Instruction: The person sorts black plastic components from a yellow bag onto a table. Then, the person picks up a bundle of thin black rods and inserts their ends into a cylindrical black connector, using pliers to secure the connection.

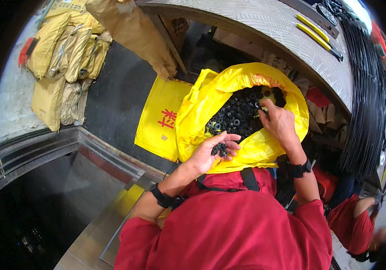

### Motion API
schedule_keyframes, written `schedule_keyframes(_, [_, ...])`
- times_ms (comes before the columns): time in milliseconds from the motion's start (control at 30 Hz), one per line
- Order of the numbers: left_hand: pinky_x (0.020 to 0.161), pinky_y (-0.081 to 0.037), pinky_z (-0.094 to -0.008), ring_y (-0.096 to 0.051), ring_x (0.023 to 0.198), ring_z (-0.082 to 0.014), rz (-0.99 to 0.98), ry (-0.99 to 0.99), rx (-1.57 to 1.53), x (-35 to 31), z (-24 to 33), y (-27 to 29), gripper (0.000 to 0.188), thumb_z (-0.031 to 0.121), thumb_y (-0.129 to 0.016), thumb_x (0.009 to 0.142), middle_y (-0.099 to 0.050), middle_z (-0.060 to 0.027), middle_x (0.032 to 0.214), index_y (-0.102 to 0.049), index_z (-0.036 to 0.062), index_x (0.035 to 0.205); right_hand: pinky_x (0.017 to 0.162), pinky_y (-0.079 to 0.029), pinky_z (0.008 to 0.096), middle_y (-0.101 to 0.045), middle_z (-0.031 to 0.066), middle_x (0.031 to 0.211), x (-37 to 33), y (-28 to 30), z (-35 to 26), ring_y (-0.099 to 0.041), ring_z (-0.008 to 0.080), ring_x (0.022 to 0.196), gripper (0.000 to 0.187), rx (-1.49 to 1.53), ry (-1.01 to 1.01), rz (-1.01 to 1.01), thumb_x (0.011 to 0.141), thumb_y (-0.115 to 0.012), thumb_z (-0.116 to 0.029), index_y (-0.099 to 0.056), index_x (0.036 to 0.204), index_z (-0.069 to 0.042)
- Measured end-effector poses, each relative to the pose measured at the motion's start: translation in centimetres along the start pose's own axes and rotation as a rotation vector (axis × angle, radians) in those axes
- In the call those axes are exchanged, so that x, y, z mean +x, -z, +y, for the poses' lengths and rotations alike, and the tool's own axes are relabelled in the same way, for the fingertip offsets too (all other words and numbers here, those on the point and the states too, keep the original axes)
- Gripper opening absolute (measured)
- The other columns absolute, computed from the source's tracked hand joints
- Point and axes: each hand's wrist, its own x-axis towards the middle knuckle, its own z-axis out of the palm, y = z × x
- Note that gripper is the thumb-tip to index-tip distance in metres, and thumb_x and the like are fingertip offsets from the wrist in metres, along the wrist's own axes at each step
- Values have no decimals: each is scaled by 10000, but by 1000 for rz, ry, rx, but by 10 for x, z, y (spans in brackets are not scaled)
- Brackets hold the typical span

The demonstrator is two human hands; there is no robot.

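A yellow plastic bag (247, 71) with a rolled-down rim stands in front of me. It holds a heap of small black ring-shaped plastic parts (234, 112), with a few lighter ones among them. Palm up, my left hand (208, 155) is cupped at the bag's near left rim and carries several black ring-shaped parts (219, 150). My right hand (280, 122) reaches over the right rim, its fingers curled and close together above the heap. Whatever lies between those fingertips, if anything, is hidden.
A workbench (265, 20) along the far side bears yellow-handled pliers (316, 33) and a bundle of thin black rods (359, 99). Stacked yellow sacks (62, 54) stand far left. A yellow sheet (157, 117) lies beside the bag. Another person (355, 225) in red is at right.
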Motion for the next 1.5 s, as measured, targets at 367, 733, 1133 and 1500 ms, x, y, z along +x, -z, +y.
schedule_keyframes(367, [618,-503,-281,-597,757,-168,245,-2,-105,1,1,-9,408,388,-398,916,-617,-86,944,-520,64,1132,505,-458,382,-616,110,713,-7,19,-43,-607,290,611,273,310,97,-60,753,-638,-318,-543,901,-109])
schedule_keyframes(733, [589,-520,-287,-618,735,-213,147,-65,-159,0,0,-5,397,346,-367,931,-627,-119,872,-522,22,1102,597,-468,395,-575,112,808,-6,-18,-11,-596,306,718,231,160,85,-215,721,-650,-180,-560,920,-104])
schedule_keyframes(1133, [753,-509,-338,-587,926,-255,86,-67,-202,3,2,-14,454,379,-360,929,-579,-150,1052,-450,29,1205,614,-465,316,-554,115,855,-18,26,-50,-581,237,689,254,797,-28,-109,732,-662,-105,-594,968,-42])
schedule_keyframes(1500, [356,-355,-200,-482,521,-141,120,65,-240,2,-5,-2,322,304,-398,927,-574,-88,781,-526,25,1024,659,-451,322,-491,72,816,12,-30,-31,-522,238,800,152,-45,378,10,698,-515,-96,-575,837,-111])
